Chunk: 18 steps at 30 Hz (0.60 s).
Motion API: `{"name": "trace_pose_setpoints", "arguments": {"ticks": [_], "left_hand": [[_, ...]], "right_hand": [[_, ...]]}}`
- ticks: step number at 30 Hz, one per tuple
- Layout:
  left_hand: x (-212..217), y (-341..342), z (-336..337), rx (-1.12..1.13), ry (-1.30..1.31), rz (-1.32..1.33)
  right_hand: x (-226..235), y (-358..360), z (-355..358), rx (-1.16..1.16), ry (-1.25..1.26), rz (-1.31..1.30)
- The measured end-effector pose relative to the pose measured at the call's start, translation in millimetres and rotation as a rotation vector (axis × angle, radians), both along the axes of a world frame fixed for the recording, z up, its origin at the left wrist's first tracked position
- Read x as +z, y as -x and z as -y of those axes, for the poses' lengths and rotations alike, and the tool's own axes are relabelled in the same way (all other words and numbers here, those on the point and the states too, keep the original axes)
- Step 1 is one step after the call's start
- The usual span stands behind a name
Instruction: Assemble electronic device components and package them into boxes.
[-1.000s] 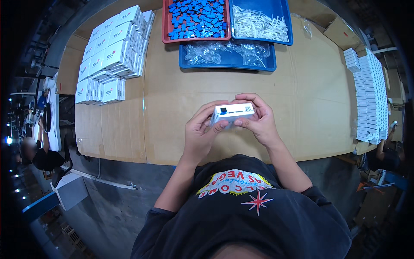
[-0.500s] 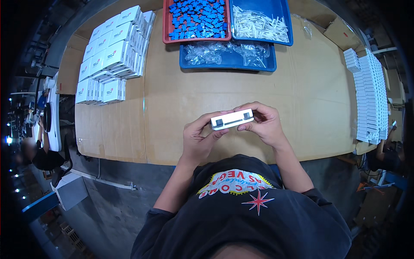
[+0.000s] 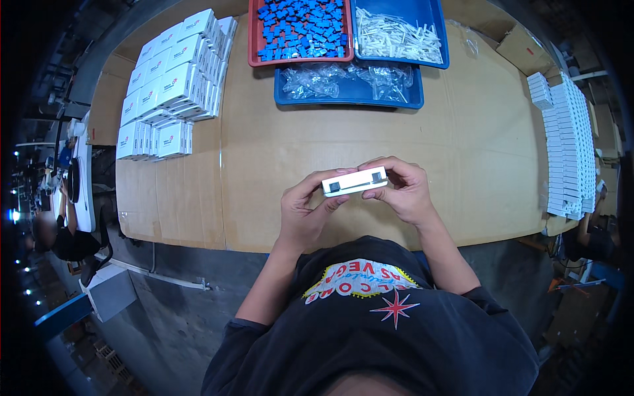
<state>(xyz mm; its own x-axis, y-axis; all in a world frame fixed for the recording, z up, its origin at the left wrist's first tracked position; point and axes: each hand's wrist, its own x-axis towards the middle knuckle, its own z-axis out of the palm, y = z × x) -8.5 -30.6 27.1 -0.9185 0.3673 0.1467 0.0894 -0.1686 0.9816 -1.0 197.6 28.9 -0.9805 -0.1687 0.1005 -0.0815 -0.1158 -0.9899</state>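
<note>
Between both hands, above the near middle of the cardboard-covered table, is a small white rectangular case (image 3: pixel 354 181). Its narrow side faces up, showing a dark slot and a black square patch toward each end. The left end is pinched by my left hand (image 3: pixel 306 210), fingers behind and thumb at the near edge. My right hand (image 3: pixel 409 191) grips the right end in the same way. Fingers cover both ends of the case, and its underside is hidden.
White boxes (image 3: pixel 158 82) stand stacked at far left. A red tray (image 3: pixel 252 39) of blue pieces, a blue tray (image 3: pixel 445 39) of white sticks and a lower blue tray (image 3: pixel 343 103) of clear bags lie at the back. Stacked white pieces (image 3: pixel 568 145) line the right edge.
Both hands stay nearly in place around the white case. Its upward side has shifted slightly, and the dark slot now looks thinner and more slanted.
</note>
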Motion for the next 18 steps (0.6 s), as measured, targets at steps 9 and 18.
{"name": "trace_pose_setpoints", "arguments": {"ticks": [9, 18], "left_hand": [[5.5, -3.5, -10.8, 0.076, -0.133, 0.115], [1.1, -2.2, 0.7, 0.124, 0.078, 0.017]], "right_hand": [[-1.8, -2.5, -0.8, -0.001, 0.092, 0.092], [27.7, 10.4, 4.2, -0.010, -0.205, -0.155]]}}
